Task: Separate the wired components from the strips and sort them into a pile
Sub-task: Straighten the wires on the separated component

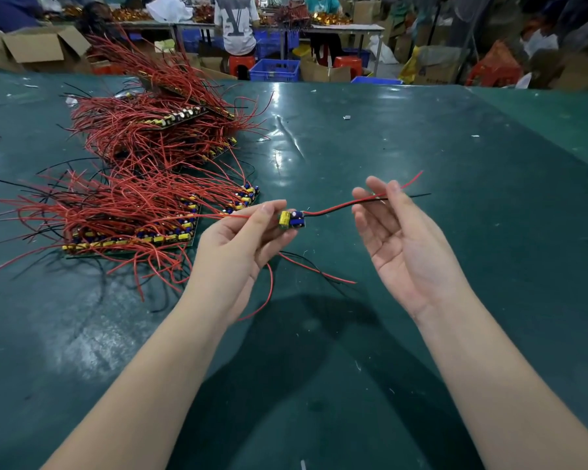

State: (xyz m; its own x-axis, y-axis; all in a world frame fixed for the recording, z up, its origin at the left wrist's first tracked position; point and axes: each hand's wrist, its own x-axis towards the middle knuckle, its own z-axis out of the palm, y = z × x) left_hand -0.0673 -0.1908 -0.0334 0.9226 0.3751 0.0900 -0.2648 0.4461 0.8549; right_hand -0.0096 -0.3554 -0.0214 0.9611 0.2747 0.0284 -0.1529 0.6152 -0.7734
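Observation:
My left hand [241, 242] pinches a small wired component [292, 219], a yellow and blue part on a bit of green board, above the table. Its red and black wires [340, 206] run right to my right hand [394, 232], which pinches them between thumb and forefinger, palm up, other fingers spread. More red and black leads [306, 266] hang below the left hand onto the table. A strip of components [133, 239] with many red wires lies to the left. Behind it is a heap of more strips [157, 130].
The green table cover [421, 137] carries small white scraps. Beyond its far edge stand cardboard boxes [34, 49], blue crates [275, 70], red stools and other benches with people working.

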